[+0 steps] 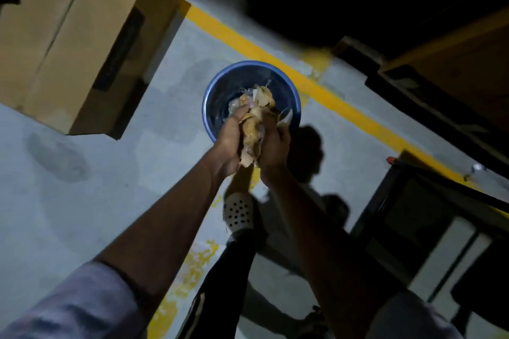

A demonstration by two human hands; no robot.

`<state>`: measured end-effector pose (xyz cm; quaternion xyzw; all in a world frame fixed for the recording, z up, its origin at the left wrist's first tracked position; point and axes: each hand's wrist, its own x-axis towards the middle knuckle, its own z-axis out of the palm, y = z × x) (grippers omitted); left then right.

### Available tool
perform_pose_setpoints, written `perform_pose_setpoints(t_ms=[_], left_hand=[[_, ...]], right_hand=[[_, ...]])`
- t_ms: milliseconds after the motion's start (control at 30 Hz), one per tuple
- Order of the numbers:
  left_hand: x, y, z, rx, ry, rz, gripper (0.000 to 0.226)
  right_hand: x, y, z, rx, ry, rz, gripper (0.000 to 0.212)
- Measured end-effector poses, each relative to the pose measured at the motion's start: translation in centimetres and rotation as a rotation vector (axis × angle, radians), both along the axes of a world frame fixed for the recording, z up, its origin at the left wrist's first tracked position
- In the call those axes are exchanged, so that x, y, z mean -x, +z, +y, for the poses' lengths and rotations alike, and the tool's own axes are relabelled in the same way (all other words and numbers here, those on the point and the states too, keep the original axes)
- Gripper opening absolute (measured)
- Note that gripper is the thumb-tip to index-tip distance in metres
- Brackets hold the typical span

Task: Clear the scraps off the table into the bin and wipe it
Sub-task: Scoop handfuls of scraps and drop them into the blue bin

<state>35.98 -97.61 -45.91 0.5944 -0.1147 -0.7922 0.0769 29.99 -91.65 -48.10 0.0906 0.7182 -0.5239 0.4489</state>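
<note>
Seen from above, a person's two bare forearms reach forward and down in dim light, with pale sleeves [68, 308] pushed up near the elbows. The left grip [230, 143] and the right grip [275, 146] are pressed toward each other, fingers curled around one shared bundle of scraps [254, 118]. The bundle is a crumpled mass of tan, papery pieces mixed with bits of clear film. Its top spills out beyond the fingertips, and a few pieces poke out below the wrists.

The scraps are held directly over a round blue bin [217, 82], which stands on a grey concrete floor [110, 159]. More pale scraps seem to lie inside the bin, though the hands hide most of its inside.

A broad yellow painted line [248, 44] runs diagonally across the floor just behind the bin. A large cardboard box [68, 36] fills the upper left, well apart from the bin. Below the hands, a foot in a pale perforated clog [238, 213] stands on the floor, with a dark trouser leg above it. The person's shadow [308, 151] falls to the right of the bin. Dark furniture [413, 215] with an open frame stands at the right edge, too dim to make out further.
</note>
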Motion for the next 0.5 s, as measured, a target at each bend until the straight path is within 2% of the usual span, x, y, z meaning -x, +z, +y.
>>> perform_pose_setpoints(t_ms=[133,233,400,500], left_hand=[[-1.5,-5.1,-1.7,-0.013,-0.111,-0.123,0.038],[-2.0,-7.4,-2.2,-0.034,-0.200,-0.184,0.048],[-1.4,-8.1,-1.9,0.016,-0.237,-0.179,0.052],[-1.7,-8.4,-1.4,0.019,-0.206,-0.162,0.058]], right_hand=[[0.9,-4.5,-1.6,-0.043,-0.055,-0.129,0.015],[1.9,-6.8,-1.7,-0.055,-0.031,-0.143,0.021],[2.8,-8.1,-2.0,-0.015,0.000,-0.161,0.039],[2.8,-8.8,-1.8,0.026,-0.017,-0.187,0.036]])
